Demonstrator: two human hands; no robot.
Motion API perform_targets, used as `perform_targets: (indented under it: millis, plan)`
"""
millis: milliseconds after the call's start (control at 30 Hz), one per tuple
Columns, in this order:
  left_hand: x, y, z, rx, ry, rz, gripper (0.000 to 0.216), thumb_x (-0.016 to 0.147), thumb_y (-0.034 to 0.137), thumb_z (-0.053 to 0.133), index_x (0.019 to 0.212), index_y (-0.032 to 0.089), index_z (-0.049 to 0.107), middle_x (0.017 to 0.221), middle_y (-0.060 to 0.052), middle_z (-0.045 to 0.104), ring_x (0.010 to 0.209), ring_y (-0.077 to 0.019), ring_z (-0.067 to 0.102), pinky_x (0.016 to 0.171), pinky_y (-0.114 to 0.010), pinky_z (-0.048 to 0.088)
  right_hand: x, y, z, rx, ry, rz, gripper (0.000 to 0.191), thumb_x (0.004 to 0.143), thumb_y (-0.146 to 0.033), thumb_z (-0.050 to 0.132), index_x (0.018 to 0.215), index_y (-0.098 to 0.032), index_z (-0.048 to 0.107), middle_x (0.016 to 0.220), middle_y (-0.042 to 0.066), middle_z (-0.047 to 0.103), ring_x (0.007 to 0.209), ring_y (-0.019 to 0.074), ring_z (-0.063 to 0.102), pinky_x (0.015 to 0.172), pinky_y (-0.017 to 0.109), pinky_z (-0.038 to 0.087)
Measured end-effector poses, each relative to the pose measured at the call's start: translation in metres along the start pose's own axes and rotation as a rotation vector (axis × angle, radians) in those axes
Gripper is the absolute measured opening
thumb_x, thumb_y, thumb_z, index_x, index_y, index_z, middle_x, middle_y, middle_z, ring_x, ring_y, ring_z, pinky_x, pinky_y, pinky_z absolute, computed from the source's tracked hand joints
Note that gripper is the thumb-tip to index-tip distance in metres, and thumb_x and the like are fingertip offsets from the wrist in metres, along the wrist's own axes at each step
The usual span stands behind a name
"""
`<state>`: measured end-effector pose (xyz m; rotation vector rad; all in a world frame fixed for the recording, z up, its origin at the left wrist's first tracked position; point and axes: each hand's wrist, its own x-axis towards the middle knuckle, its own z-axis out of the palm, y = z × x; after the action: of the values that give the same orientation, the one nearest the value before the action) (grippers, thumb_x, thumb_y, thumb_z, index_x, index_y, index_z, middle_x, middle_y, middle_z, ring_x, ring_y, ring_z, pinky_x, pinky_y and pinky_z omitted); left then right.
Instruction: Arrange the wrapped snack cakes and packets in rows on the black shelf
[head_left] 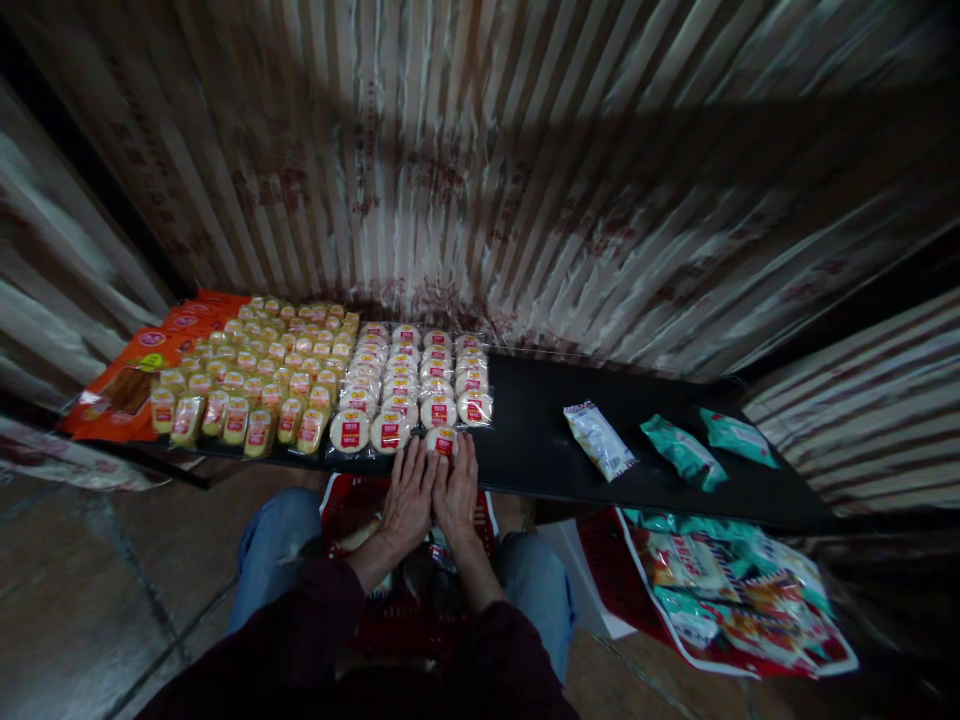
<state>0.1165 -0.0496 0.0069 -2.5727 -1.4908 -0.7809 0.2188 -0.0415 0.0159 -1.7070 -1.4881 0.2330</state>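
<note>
A round white cake in clear wrapping with a red label [442, 442] is at the front edge of the black shelf, at the near end of a row. My left hand [409, 492] and my right hand [454, 490] are side by side, palms down, fingers pointing forward, closed about its near side. The undersides of the fingers are hidden. Several rows of the same wrapped round cakes [390, 430] lie overlapped just beyond and to the left. Under my wrists, between my knees, sits a red basket [487, 520] with some packages, dimly seen.
Small yellow wrapped cakes [259, 430] and orange packets [124, 385] fill the left of the shelf [525, 420]. A white packet [598, 440] and two green packets [682, 452] lie on the right. Below stands a red basket [637, 590] of snack packets. Striped curtain [450, 180] hangs behind.
</note>
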Motion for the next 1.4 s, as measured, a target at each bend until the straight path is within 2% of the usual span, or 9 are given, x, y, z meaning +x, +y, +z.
perform_targets:
  millis: [233, 367, 567, 800, 967, 1067, 1167, 1267, 1400]
  plan:
    - [0.001, -0.006, 0.013, 0.005, 0.026, 0.048, 0.053, 0.086, 0.011, 0.042, 0.139, 0.011, 0.035, 0.148, -0.015, 0.033, 0.142, -0.0256, 0.014, 0.113, -0.050, 0.024, 0.004, 0.002, 0.004, 0.102, -0.005, -0.068, 0.048, 0.094, -0.029, 0.030, 0.140, -0.013, 0.031, 0.141, 0.017, 0.040, 0.134, 0.0220, 0.034, 0.108, 0.048, 0.033]
    - [0.006, -0.007, 0.007, -0.007, 0.021, 0.046, 0.051, 0.086, 0.011, 0.040, 0.137, 0.010, 0.039, 0.146, -0.014, 0.037, 0.142, -0.0260, 0.016, 0.113, -0.050, 0.025, 0.012, 0.004, 0.007, 0.100, -0.008, -0.084, 0.048, 0.093, -0.025, 0.031, 0.140, -0.013, 0.031, 0.139, 0.016, 0.042, 0.132, 0.0209, 0.036, 0.108, 0.046, 0.035]
    - [0.018, -0.005, -0.007, -0.061, -0.035, 0.024, 0.051, 0.087, 0.026, 0.044, 0.135, 0.008, 0.044, 0.144, -0.015, 0.039, 0.141, -0.0278, 0.020, 0.116, -0.052, 0.015, 0.023, 0.005, 0.006, 0.037, 0.011, -0.056, 0.048, 0.092, -0.023, 0.033, 0.139, -0.012, 0.034, 0.138, 0.017, 0.042, 0.132, 0.0224, 0.034, 0.108, 0.046, 0.035]
    - [0.023, -0.011, -0.008, -0.037, -0.035, 0.040, 0.047, 0.089, 0.023, 0.039, 0.133, 0.007, 0.047, 0.145, -0.014, 0.039, 0.140, -0.0260, 0.024, 0.116, -0.050, 0.014, 0.026, 0.004, 0.006, -0.034, -0.023, -0.063, 0.045, 0.092, -0.023, 0.035, 0.136, -0.014, 0.041, 0.141, 0.016, 0.039, 0.132, 0.0237, 0.033, 0.106, 0.046, 0.037]
    - [0.023, -0.013, -0.007, -0.036, -0.023, 0.038, 0.046, 0.088, 0.020, 0.040, 0.132, 0.007, 0.047, 0.145, -0.015, 0.039, 0.141, -0.0249, 0.021, 0.116, -0.049, 0.015, 0.027, 0.007, 0.009, -0.053, -0.065, -0.075, 0.043, 0.093, -0.023, 0.033, 0.133, -0.014, 0.046, 0.137, 0.016, 0.045, 0.129, 0.0236, 0.038, 0.105, 0.046, 0.038]
    - [0.023, -0.013, -0.006, -0.051, -0.019, 0.047, 0.048, 0.087, 0.019, 0.041, 0.133, 0.006, 0.046, 0.146, -0.015, 0.037, 0.141, -0.0250, 0.018, 0.116, -0.050, 0.016, 0.026, 0.006, 0.008, -0.063, -0.046, -0.090, 0.044, 0.093, -0.024, 0.032, 0.133, -0.013, 0.044, 0.139, 0.018, 0.042, 0.132, 0.0241, 0.034, 0.105, 0.048, 0.037]
    - [0.022, -0.015, -0.008, -0.081, 0.009, 0.061, 0.048, 0.088, 0.018, 0.040, 0.134, 0.007, 0.044, 0.147, -0.017, 0.035, 0.142, -0.0254, 0.016, 0.115, -0.052, 0.019, 0.019, 0.001, 0.004, -0.047, 0.000, -0.137, 0.045, 0.093, -0.024, 0.032, 0.135, -0.012, 0.041, 0.144, 0.017, 0.036, 0.136, 0.0246, 0.027, 0.107, 0.050, 0.034]
    - [0.012, -0.015, -0.012, -0.137, 0.029, 0.108, 0.045, 0.089, 0.018, 0.037, 0.131, 0.006, 0.047, 0.144, -0.018, 0.039, 0.142, -0.0251, 0.017, 0.114, -0.052, 0.023, 0.001, -0.004, -0.003, 0.011, 0.000, -0.224, 0.046, 0.092, -0.021, 0.029, 0.137, -0.016, 0.038, 0.145, 0.014, 0.036, 0.137, 0.0225, 0.026, 0.108, 0.050, 0.033]
    - [-0.032, -0.012, -0.014, -0.243, -0.051, 0.126, 0.046, 0.087, 0.018, 0.037, 0.130, 0.004, 0.047, 0.140, -0.018, 0.045, 0.139, -0.0245, 0.025, 0.111, -0.045, 0.033, -0.045, -0.005, -0.008, 0.079, -0.053, -0.314, 0.048, 0.089, -0.017, 0.031, 0.137, -0.019, 0.040, 0.142, 0.012, 0.040, 0.135, 0.0220, 0.032, 0.107, 0.050, 0.035]
